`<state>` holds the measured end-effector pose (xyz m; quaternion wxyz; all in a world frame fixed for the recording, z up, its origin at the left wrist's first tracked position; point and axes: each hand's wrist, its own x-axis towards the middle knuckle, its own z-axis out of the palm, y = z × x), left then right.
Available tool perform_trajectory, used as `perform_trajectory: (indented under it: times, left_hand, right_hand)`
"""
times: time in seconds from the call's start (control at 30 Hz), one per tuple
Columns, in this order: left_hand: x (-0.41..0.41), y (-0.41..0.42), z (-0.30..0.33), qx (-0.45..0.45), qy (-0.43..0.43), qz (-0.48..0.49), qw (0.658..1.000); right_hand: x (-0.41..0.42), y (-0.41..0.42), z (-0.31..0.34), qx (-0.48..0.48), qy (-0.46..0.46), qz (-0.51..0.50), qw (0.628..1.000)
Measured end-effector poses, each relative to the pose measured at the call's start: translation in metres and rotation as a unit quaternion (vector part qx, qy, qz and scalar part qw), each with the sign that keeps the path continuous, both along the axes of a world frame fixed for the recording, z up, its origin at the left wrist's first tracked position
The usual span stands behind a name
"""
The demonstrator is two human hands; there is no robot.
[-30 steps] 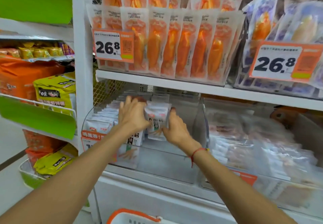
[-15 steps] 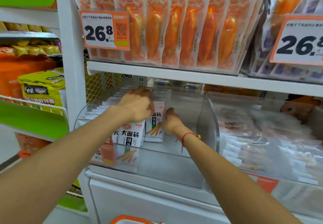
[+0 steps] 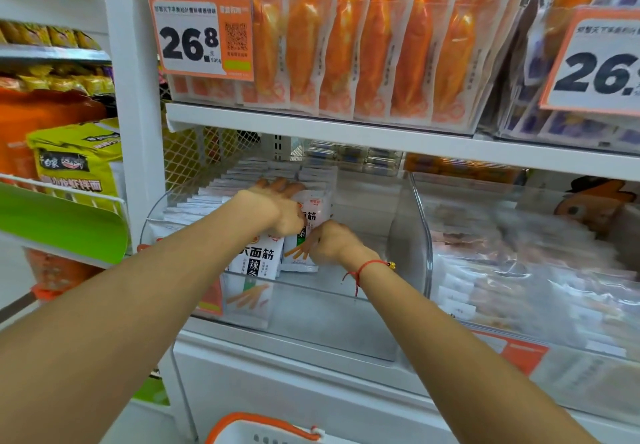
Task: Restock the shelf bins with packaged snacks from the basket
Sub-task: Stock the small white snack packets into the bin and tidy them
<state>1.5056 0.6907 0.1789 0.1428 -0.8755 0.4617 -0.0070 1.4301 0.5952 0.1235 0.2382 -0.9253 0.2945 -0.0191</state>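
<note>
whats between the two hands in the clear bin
In the head view, a white snack packet stands upright between the left hand and the right hand, both touching it inside the clear bin.

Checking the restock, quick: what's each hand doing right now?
Left hand: grips the white snack packets standing in the clear bin.
Right hand: pinches the front packet's lower edge.

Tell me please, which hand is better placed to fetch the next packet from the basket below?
Probably the right hand. It only touches the packets' front low in the clear bin, while the left hand holds the row from above. The basket shows at the bottom edge.
</note>
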Motion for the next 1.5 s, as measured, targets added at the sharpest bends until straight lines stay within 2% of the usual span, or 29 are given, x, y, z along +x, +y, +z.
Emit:
perform_trajectory:
  times: [0.2, 0.3, 0.37, 0.43, 0.53, 0.67, 0.77, 0.87, 1.1, 1.3, 1.5]
  left_hand:
    - [0.006, -0.005, -0.005, -0.007, 0.042, 0.041, 0.998]
    - [-0.007, 0.002, 0.002, -0.005, 0.029, 0.019, 0.999]
    - [-0.019, 0.011, 0.007, -0.025, 0.024, 0.003, 0.999]
    - [-0.031, 0.023, 0.011, -0.045, 0.017, -0.005, 0.999]
    - [-0.053, 0.044, 0.015, -0.108, -0.008, -0.018, 0.994]
    - [-0.086, 0.071, 0.019, -0.251, 0.023, -0.026, 0.967]
    - [-0.119, 0.092, 0.02, -0.336, 0.041, -0.014, 0.941]
    - [-0.156, 0.112, 0.012, -0.381, 0.087, 0.022, 0.92]
    - [-0.23, 0.145, -0.07, -0.401, 0.208, 0.082, 0.888]
    - [-0.275, 0.162, -0.169, -0.369, 0.287, 0.085, 0.88]
    - [-0.287, 0.169, -0.248, -0.32, 0.337, 0.119, 0.878]
  right_hand:
    - [-0.004, 0.002, 0.005, -0.011, 0.063, 0.059, 0.996]
    - [-0.018, 0.005, 0.014, -0.01, 0.109, 0.109, 0.988]
    - [-0.031, 0.006, 0.017, -0.002, 0.123, 0.117, 0.985]
    - [-0.044, 0.009, 0.024, -0.032, 0.127, 0.107, 0.986]
    - [-0.07, 0.02, 0.039, -0.081, 0.088, 0.09, 0.989]
    - [-0.109, 0.035, 0.052, -0.141, -0.022, 0.089, 0.986]
    - [-0.144, 0.049, 0.053, -0.138, -0.111, 0.072, 0.982]
    - [-0.181, 0.064, 0.046, -0.121, -0.119, 0.076, 0.983]
    - [-0.26, 0.091, -0.01, -0.045, -0.06, 0.066, 0.995]
    - [-0.304, 0.102, -0.091, 0.054, 0.022, 0.048, 0.997]
    - [-0.328, 0.112, -0.18, 0.14, 0.099, 0.044, 0.984]
